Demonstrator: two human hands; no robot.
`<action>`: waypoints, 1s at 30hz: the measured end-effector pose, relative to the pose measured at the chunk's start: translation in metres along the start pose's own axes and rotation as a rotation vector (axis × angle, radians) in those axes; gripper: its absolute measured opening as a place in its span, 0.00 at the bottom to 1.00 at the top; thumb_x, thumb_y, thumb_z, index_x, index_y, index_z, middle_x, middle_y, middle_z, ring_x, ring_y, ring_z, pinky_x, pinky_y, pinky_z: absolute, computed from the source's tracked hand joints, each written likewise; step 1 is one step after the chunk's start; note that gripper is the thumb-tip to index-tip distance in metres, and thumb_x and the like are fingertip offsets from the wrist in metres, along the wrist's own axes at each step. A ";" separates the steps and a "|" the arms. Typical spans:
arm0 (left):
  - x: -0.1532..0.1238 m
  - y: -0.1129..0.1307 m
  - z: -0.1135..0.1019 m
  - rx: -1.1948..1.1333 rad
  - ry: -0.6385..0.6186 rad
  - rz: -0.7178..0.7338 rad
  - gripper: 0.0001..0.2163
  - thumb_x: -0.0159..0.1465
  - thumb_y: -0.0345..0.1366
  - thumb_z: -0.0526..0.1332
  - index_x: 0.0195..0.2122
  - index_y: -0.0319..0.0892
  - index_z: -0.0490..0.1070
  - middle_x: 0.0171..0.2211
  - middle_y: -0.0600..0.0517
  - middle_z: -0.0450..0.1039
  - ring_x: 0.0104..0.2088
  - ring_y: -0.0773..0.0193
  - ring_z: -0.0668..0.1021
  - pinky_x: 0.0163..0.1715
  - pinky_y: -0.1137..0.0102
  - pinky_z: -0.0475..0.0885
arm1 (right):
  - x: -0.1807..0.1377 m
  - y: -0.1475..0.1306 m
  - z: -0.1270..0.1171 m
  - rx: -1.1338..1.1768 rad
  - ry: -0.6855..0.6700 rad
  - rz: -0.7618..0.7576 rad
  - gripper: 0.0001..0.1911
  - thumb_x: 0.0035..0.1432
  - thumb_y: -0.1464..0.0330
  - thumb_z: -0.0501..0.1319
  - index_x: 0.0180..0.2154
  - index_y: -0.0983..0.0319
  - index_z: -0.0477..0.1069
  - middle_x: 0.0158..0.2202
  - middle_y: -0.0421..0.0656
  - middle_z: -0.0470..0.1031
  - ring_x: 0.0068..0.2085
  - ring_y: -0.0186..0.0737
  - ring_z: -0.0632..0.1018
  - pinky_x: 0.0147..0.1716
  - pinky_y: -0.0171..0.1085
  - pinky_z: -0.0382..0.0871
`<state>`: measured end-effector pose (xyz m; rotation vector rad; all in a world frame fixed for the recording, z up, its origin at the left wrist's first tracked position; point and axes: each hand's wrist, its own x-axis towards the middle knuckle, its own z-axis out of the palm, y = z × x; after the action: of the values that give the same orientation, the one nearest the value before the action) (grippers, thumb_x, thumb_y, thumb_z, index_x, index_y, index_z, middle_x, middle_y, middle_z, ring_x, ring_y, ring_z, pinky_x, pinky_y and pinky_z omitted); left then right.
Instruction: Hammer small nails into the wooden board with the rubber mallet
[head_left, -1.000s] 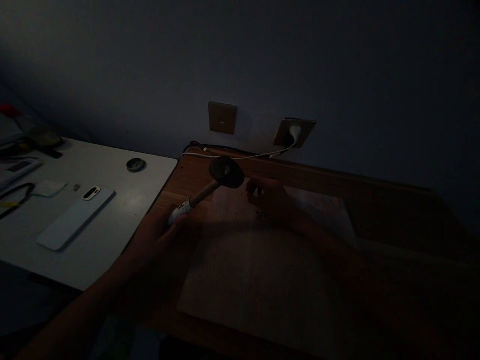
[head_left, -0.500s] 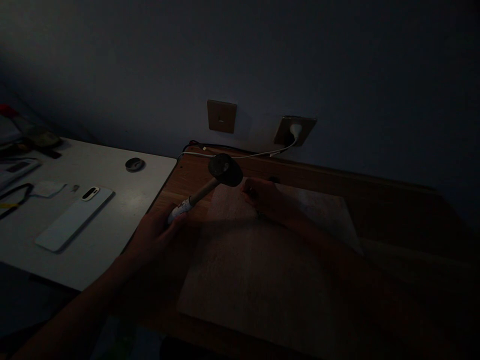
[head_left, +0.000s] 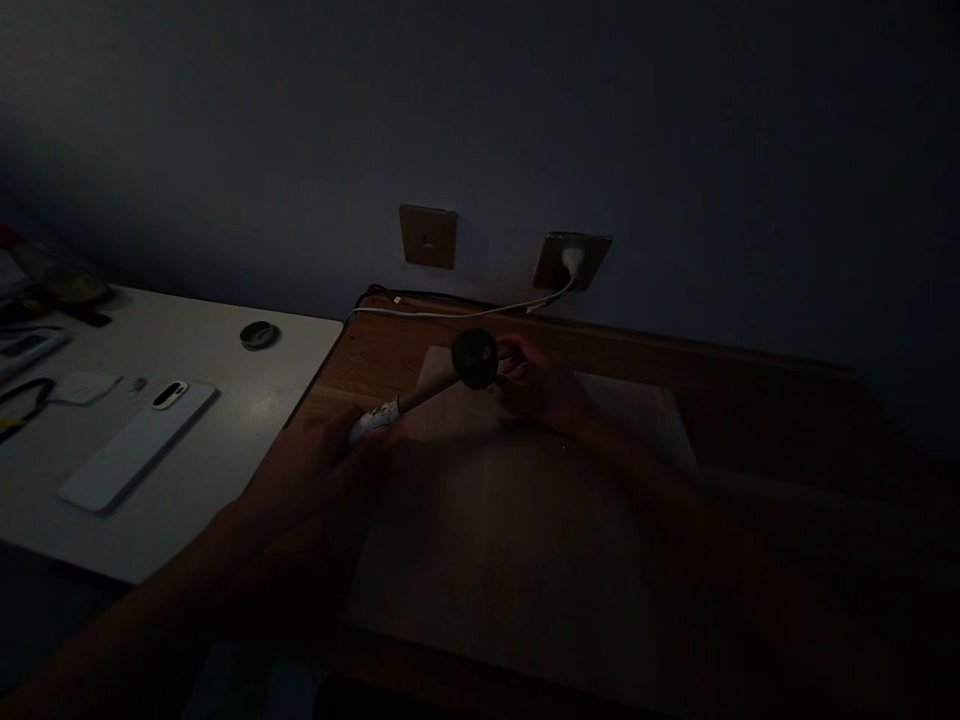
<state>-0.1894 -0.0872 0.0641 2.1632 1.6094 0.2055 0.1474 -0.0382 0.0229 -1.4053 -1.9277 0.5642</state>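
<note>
The room is very dark. My left hand is closed round the pale handle of a mallet with a dark round head. The head hangs just left of my right hand, close to its fingertips. My right hand rests on a pale flat board that lies on the wooden desk. Its fingers are pinched together over the board's far part. What they pinch is too small and dark to make out.
A white table adjoins on the left, carrying a white phone, a small round dark object and dim clutter at the far left. On the wall are a switch plate and a socket with a white cable running left.
The mallet head has swung down and right, towards my right hand's fingers. My right hand has stayed in place on the board. The view shifted slightly.
</note>
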 end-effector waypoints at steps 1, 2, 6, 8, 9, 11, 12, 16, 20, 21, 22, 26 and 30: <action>0.001 0.002 0.001 0.006 -0.012 0.004 0.21 0.70 0.57 0.51 0.37 0.45 0.71 0.25 0.51 0.76 0.25 0.57 0.77 0.25 0.69 0.59 | -0.003 0.002 -0.006 0.001 0.004 -0.011 0.21 0.63 0.62 0.67 0.56 0.61 0.72 0.48 0.50 0.82 0.41 0.44 0.82 0.40 0.42 0.76; 0.002 0.004 0.001 0.001 -0.023 0.005 0.21 0.70 0.57 0.51 0.37 0.45 0.72 0.26 0.50 0.77 0.26 0.56 0.78 0.25 0.69 0.60 | -0.006 0.004 -0.012 -0.004 0.005 -0.022 0.18 0.63 0.64 0.66 0.54 0.60 0.73 0.47 0.50 0.81 0.41 0.44 0.82 0.40 0.42 0.76; 0.001 0.005 0.004 -0.048 -0.027 -0.002 0.23 0.70 0.58 0.51 0.38 0.44 0.72 0.28 0.49 0.79 0.28 0.55 0.80 0.26 0.68 0.62 | -0.020 0.004 -0.029 -0.031 -0.033 -0.068 0.12 0.62 0.68 0.66 0.47 0.61 0.77 0.43 0.48 0.81 0.40 0.44 0.82 0.41 0.43 0.77; 0.000 0.004 0.004 -0.061 -0.009 -0.018 0.23 0.69 0.59 0.51 0.38 0.44 0.72 0.27 0.50 0.78 0.26 0.57 0.78 0.25 0.68 0.62 | -0.025 -0.001 -0.031 -0.051 -0.106 -0.100 0.09 0.61 0.70 0.66 0.45 0.61 0.78 0.43 0.48 0.82 0.41 0.45 0.82 0.43 0.43 0.77; -0.001 0.004 0.004 -0.068 -0.004 -0.029 0.24 0.69 0.59 0.50 0.38 0.44 0.72 0.26 0.51 0.78 0.25 0.57 0.78 0.25 0.69 0.62 | -0.027 -0.004 -0.032 -0.073 -0.154 -0.116 0.09 0.61 0.71 0.66 0.44 0.61 0.79 0.43 0.48 0.83 0.43 0.46 0.82 0.45 0.44 0.77; -0.001 0.002 0.005 -0.087 -0.005 -0.043 0.24 0.69 0.59 0.51 0.37 0.44 0.72 0.26 0.51 0.77 0.25 0.58 0.77 0.24 0.69 0.62 | -0.029 -0.011 -0.031 -0.147 -0.257 -0.150 0.11 0.62 0.74 0.64 0.45 0.61 0.80 0.46 0.48 0.83 0.46 0.46 0.83 0.49 0.44 0.76; -0.001 0.001 0.006 -0.096 -0.006 -0.048 0.24 0.69 0.60 0.51 0.38 0.44 0.73 0.26 0.52 0.77 0.26 0.58 0.78 0.24 0.69 0.62 | -0.029 -0.015 -0.031 -0.192 -0.311 -0.166 0.12 0.62 0.75 0.63 0.46 0.61 0.80 0.47 0.49 0.83 0.47 0.46 0.83 0.50 0.44 0.76; -0.002 -0.002 0.009 -0.131 -0.002 -0.086 0.24 0.68 0.60 0.53 0.37 0.43 0.73 0.27 0.52 0.77 0.27 0.57 0.78 0.24 0.69 0.63 | -0.024 -0.024 -0.035 -0.310 -0.477 -0.202 0.11 0.66 0.76 0.60 0.43 0.61 0.82 0.46 0.50 0.82 0.44 0.45 0.82 0.48 0.43 0.75; -0.005 -0.003 0.009 -0.185 -0.004 -0.097 0.24 0.68 0.61 0.54 0.38 0.43 0.73 0.29 0.51 0.79 0.29 0.57 0.79 0.26 0.70 0.66 | -0.013 -0.025 -0.041 -0.294 -0.558 -0.203 0.10 0.65 0.76 0.62 0.42 0.61 0.81 0.43 0.48 0.83 0.41 0.43 0.82 0.45 0.40 0.73; -0.006 -0.002 0.009 -0.195 0.001 -0.104 0.25 0.68 0.61 0.54 0.38 0.43 0.73 0.28 0.52 0.78 0.28 0.57 0.78 0.26 0.70 0.65 | -0.010 -0.024 -0.041 -0.288 -0.550 -0.190 0.08 0.63 0.75 0.63 0.42 0.61 0.80 0.42 0.48 0.82 0.40 0.43 0.81 0.44 0.40 0.72; -0.007 -0.001 0.010 -0.207 0.010 -0.113 0.25 0.68 0.62 0.53 0.38 0.43 0.74 0.28 0.52 0.78 0.28 0.57 0.78 0.26 0.70 0.65 | -0.007 -0.022 -0.041 -0.275 -0.522 -0.167 0.07 0.61 0.75 0.65 0.41 0.61 0.80 0.41 0.47 0.82 0.39 0.43 0.81 0.42 0.39 0.72; -0.005 -0.002 0.013 -0.286 0.040 -0.128 0.26 0.68 0.62 0.53 0.39 0.43 0.75 0.30 0.51 0.79 0.31 0.56 0.79 0.27 0.70 0.67 | 0.001 -0.014 -0.035 -0.179 -0.293 -0.060 0.08 0.56 0.74 0.66 0.39 0.61 0.78 0.38 0.46 0.81 0.35 0.42 0.79 0.36 0.38 0.71; -0.002 -0.005 0.015 -0.322 0.054 -0.166 0.26 0.66 0.63 0.54 0.38 0.42 0.75 0.28 0.52 0.77 0.30 0.56 0.78 0.26 0.69 0.67 | 0.004 -0.012 -0.027 -0.090 -0.189 -0.060 0.09 0.53 0.76 0.64 0.38 0.61 0.76 0.37 0.45 0.81 0.35 0.41 0.79 0.37 0.39 0.71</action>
<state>-0.1885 -0.0914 0.0487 1.7878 1.6479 0.4415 0.1585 -0.0393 0.0501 -1.3862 -2.1617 0.6077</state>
